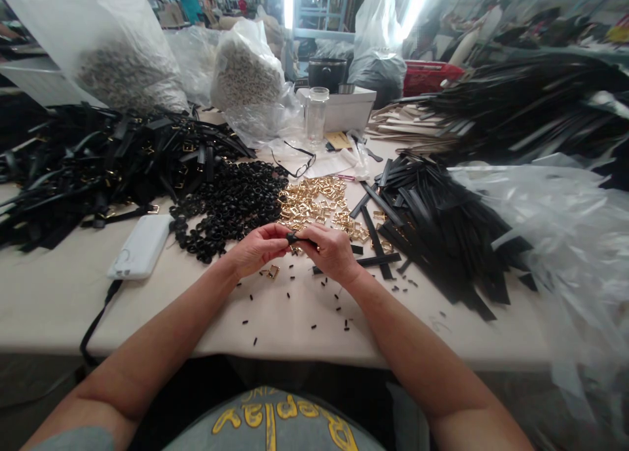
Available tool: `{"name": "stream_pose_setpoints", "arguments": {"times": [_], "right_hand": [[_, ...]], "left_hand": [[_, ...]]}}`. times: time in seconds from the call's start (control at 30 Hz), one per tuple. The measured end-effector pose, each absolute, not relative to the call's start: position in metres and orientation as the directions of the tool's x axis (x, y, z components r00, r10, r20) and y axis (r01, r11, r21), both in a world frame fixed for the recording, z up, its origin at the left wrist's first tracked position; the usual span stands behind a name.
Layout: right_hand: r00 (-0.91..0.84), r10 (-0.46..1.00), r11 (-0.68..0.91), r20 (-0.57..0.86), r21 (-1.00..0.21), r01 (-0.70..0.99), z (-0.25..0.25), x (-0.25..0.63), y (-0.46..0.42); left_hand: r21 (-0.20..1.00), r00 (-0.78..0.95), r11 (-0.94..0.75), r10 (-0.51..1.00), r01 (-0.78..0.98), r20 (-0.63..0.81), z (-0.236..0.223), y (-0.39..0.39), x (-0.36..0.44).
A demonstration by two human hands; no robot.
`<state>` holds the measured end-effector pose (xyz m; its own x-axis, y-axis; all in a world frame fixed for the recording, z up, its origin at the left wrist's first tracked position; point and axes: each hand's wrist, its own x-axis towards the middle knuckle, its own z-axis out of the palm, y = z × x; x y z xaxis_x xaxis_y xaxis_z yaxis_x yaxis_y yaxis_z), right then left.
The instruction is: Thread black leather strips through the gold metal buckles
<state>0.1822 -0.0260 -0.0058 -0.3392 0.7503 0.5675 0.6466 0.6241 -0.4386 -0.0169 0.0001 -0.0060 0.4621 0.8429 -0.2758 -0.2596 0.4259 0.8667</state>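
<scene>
My left hand [263, 246] and my right hand [328, 246] meet over the middle of the table, fingers pinched together. Between them is a small black strap piece [291, 238], mostly covered by the fingers. Just beyond the hands lies a heap of gold buckles [314, 198]. Left of that is a pile of black loops [236, 205]. One gold buckle [272, 272] rests on the cloth below my left hand. Black straps [381, 259] lie by my right hand, and several tiny black bits [288, 295] are scattered nearer me.
Buckled black straps [122, 153] are heaped at left, behind a white power bank [141, 246] with a cable. Loose black strips [432, 221] fill the right, beside clear plastic [565, 235]. Glasses [297, 166], a clear jar [316, 113] and filled bags [248, 77] stand farther back.
</scene>
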Motion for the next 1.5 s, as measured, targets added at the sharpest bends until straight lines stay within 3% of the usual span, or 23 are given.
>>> {"name": "stream_pose_setpoints", "arguments": {"times": [0.17,0.47,0.73,0.93,1.17,1.5], "right_hand": [[-0.398,0.720,0.625,0.568,-0.282,0.728,-0.008,0.181,-0.025],[-0.239,0.845,0.461,0.478,-0.427,0.778,-0.012,0.189,-0.019],[-0.285,0.815,0.530,0.504,-0.451,0.718,-0.016,0.177,-0.023],[-0.280,0.824,0.525,0.493,-0.475,0.707,-0.015,0.179,-0.019],[-0.447,0.789,0.588,0.420,-0.308,0.748,-0.016,0.179,-0.019],[-0.435,0.824,0.535,0.363,-0.245,0.809,-0.007,0.190,-0.020]], "left_hand": [[0.948,0.401,0.292,0.889,-0.124,-0.222,-0.006,-0.001,-0.015],[0.974,0.297,0.219,0.936,-0.064,-0.191,0.003,0.002,-0.020],[0.988,0.434,0.145,0.887,0.057,-0.155,-0.005,-0.002,-0.014],[0.994,0.310,0.072,0.946,0.077,-0.093,0.001,0.001,-0.015],[0.989,0.401,0.011,0.913,0.145,-0.069,0.002,-0.004,-0.012],[0.980,0.288,0.057,0.951,0.190,-0.111,0.005,-0.001,-0.019]]}}
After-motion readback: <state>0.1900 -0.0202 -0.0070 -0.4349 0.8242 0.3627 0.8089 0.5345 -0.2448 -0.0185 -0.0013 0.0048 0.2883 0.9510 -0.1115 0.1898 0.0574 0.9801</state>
